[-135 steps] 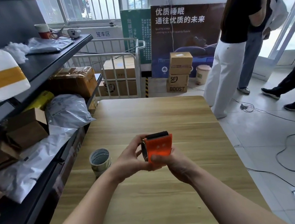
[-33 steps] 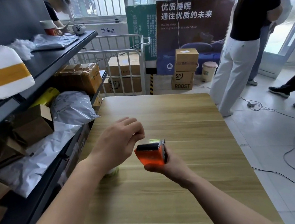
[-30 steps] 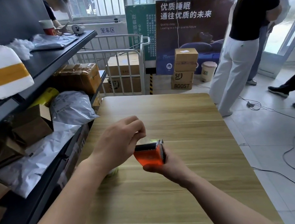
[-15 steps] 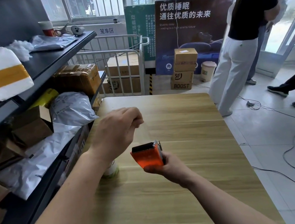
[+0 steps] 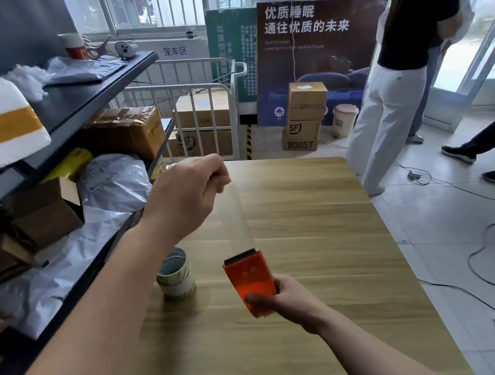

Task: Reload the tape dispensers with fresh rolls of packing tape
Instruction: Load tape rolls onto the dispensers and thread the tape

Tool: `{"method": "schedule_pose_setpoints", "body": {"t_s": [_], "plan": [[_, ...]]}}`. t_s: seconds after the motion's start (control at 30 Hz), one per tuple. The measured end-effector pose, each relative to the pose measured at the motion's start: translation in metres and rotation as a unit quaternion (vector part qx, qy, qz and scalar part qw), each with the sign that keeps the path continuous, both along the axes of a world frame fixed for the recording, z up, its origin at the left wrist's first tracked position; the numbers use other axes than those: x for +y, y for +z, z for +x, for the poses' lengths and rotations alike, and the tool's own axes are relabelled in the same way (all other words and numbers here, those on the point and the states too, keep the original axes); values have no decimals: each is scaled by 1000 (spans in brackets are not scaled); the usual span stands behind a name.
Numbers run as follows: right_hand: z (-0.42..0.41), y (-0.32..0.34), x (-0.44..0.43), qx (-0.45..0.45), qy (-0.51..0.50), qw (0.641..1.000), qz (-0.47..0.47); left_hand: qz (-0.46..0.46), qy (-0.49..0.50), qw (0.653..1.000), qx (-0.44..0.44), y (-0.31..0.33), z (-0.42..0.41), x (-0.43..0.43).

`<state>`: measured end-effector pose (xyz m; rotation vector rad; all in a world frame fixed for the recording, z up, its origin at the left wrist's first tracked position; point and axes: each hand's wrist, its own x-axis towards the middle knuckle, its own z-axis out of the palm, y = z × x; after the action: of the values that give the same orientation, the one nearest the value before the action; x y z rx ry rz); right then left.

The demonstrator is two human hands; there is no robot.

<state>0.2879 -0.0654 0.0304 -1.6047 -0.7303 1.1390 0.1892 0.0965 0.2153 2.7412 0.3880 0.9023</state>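
Tape dispenser [image 5: 249,279], seemingly light and rigid, is being clamped by the right hand [image 5: 288,302]; the left hand [image 5: 187,195] is pinching flimsy, sticky tape [image 5: 238,220] by its free end.

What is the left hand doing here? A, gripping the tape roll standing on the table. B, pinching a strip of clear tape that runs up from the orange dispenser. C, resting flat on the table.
B: the left hand pinches the top end of the clear tape strip, which stretches down to the orange dispenser held by the right hand.
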Motion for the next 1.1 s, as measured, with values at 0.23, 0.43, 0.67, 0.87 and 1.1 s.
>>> {"method": "schedule_pose_setpoints", "body": {"t_s": [0.23, 0.43, 0.67, 0.87, 1.1], "plan": [[2, 1, 2, -27, -9, 1000, 8, -27, 63, 997, -33, -10, 0, 21], [-11, -3, 6, -15, 36, 999, -2, -57, 108, 992, -42, -28, -1, 41], [-12, 0, 5, -18, 38, 999, -19, -78, 159, 984, -22, -45, -4, 63], [-18, 13, 6, 17, 65, 997, -28, -99, 196, 976, 5, -57, -11, 77], [-23, 24, 11, 24, 65, 997, -28, -104, 227, 968, 33, -62, -18, 92]]}}
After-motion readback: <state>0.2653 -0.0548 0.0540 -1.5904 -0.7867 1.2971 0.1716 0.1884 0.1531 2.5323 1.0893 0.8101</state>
